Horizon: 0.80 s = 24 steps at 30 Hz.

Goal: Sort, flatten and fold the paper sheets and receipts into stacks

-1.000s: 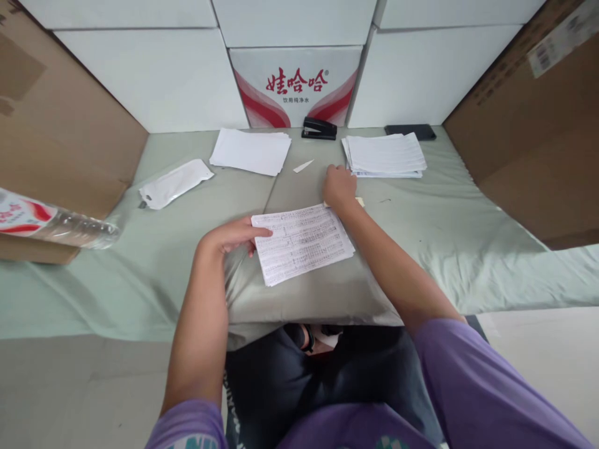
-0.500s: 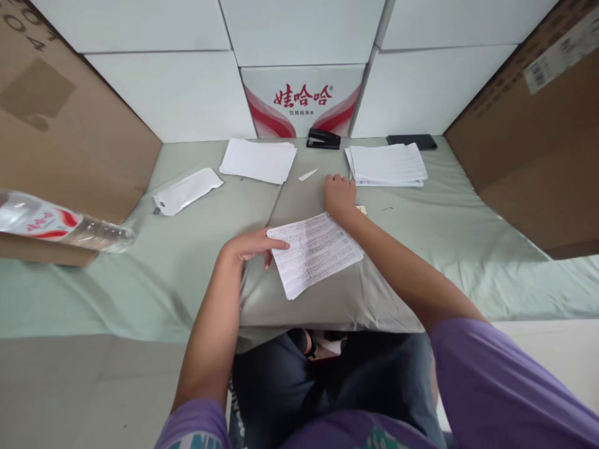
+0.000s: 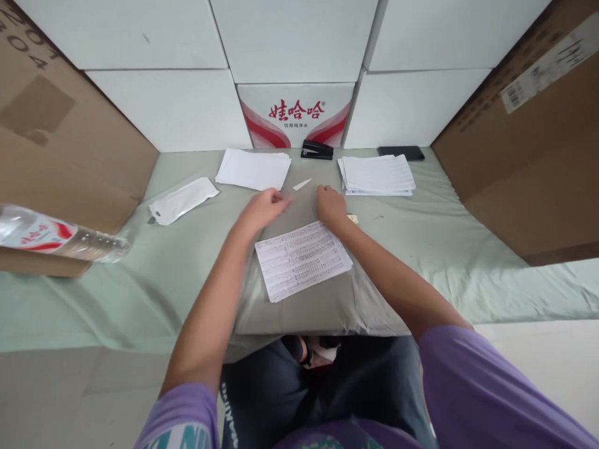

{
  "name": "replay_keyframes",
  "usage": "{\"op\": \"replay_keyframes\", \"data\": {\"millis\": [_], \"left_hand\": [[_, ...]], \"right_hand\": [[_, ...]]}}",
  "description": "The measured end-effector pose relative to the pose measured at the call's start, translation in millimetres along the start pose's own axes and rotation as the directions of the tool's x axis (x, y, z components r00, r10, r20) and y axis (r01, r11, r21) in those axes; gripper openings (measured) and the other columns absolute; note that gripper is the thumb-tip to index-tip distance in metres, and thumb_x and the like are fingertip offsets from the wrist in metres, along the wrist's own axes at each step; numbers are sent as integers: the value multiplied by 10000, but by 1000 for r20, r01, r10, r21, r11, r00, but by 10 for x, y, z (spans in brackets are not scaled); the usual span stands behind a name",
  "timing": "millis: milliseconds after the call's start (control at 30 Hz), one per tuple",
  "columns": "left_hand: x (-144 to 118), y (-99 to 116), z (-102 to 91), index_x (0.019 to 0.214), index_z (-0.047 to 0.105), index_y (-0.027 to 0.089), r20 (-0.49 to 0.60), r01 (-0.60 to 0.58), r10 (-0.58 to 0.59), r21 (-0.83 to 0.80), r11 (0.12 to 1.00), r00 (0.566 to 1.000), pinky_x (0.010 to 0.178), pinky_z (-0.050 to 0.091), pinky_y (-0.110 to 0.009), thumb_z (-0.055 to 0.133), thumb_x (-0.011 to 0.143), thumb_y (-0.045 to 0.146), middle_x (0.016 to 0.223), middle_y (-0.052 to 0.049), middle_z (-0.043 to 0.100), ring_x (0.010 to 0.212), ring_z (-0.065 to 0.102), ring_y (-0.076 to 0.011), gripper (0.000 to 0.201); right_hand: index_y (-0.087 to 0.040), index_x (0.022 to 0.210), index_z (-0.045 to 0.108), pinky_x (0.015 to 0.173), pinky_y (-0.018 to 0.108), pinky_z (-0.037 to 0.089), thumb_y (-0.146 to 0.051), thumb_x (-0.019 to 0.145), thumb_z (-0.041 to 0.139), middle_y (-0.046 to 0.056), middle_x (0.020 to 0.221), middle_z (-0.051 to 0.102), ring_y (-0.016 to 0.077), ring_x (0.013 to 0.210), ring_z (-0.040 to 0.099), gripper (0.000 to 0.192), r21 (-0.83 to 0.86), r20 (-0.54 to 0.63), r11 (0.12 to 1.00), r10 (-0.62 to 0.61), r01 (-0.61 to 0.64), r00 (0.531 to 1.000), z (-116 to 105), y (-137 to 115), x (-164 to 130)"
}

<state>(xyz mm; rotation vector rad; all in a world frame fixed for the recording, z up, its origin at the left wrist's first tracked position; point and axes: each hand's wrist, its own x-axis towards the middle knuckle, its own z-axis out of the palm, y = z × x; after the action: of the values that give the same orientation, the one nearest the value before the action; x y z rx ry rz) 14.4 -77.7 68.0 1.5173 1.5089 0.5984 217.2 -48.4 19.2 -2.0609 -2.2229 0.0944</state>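
Now left hand (image 3: 262,207) loosely curled, holding nothing visible, right hand (image 3: 330,206) closed, knuckles down at far edge of printed sheets (image 3: 302,259) on grey pad (image 3: 304,299); loose, unpinned sheets could probably slide or fan out.

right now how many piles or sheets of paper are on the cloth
3: a blank pile at the back left, a lined pile at the back right by the phone, and printed sheets in front of both hands. A small scrap lies between the piles.
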Motion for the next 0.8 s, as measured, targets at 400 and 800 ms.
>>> {"op": "replay_keyframes", "data": {"millis": [400, 800], "left_hand": [[449, 324, 939, 1266, 638, 98, 140, -84, 62, 159, 984, 988, 942, 464, -377, 677, 819, 681, 1234, -229, 706, 1204, 633, -373, 736], [496, 104, 1016, 1224, 645, 25, 114, -34, 18, 145, 989, 993, 919, 483, -431, 557, 840, 761, 1225, -302, 689, 1149, 661, -405, 834]], "right_hand": [[-130, 1235, 574, 849, 364, 478, -213, 1013, 377, 182, 1230, 666, 290, 1102, 658, 309, 61, 12, 998, 24, -25, 1000, -15, 1, 27], [-118, 1272, 565, 953, 409, 458, -203, 1002, 385, 209, 1296, 642, 311, 1172, 636, 336, 50, 41, 997, 60, -62, 997, -19, -45, 25]]}}
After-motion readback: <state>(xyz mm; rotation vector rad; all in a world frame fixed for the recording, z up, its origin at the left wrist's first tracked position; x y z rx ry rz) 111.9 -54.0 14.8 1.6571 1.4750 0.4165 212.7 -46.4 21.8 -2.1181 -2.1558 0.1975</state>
